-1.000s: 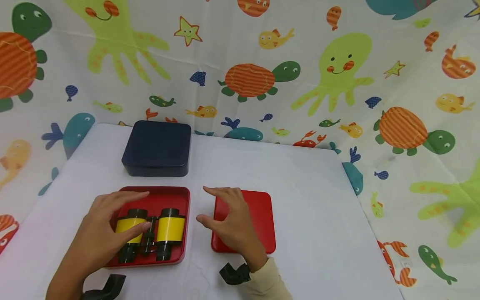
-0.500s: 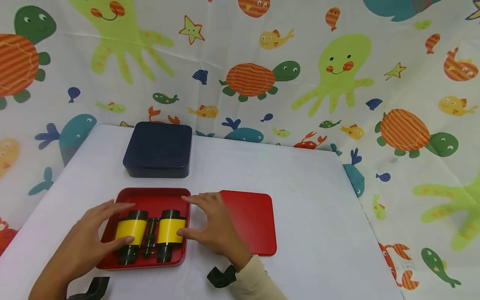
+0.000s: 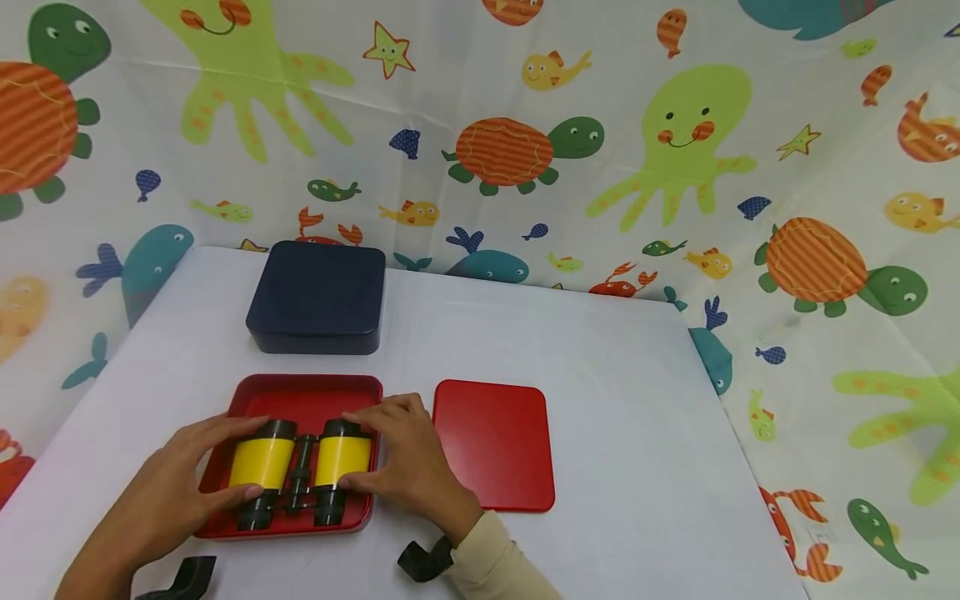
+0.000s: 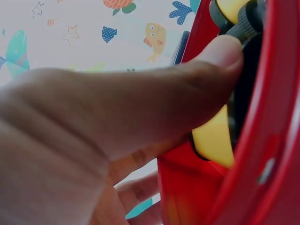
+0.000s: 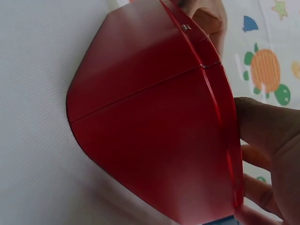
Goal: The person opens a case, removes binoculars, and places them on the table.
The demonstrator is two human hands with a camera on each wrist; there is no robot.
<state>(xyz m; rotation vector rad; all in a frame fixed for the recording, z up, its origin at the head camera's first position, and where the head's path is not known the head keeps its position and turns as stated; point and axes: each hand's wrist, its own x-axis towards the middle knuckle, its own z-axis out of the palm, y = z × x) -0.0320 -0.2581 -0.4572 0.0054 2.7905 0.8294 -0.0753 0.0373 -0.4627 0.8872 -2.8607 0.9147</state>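
1. Two hands close in on a pair of yellow-and-black binoculars point(image 3: 300, 473) lying flat in an open red box point(image 3: 296, 397) near the front of a white table point(image 3: 600, 400).
2. On the left barrel, the left hand point(image 3: 176, 492) curls its fingers over the top and sets its thumb on the near side; the left wrist view shows that thumb point(image 4: 206, 65) pressed against the black end of the barrel, just inside the red wall.
3. On the right barrel, the right hand point(image 3: 408, 462) mirrors it, fingers over the far end and thumb on the yellow side, with the palm reaching across the box's right wall.
4. Beside the box, just apart from it, lies the flat red lid point(image 3: 495, 442); a closed dark blue box point(image 3: 317, 296) sits farther back.
5. Judged from this grip, the risks are plain: the binoculars fit snugly between the walls, so a lift could drag the light box up with them or tip it.
6. Uneven pull from the two hands might also fold the pair at its central hinge and loosen one side's hold.
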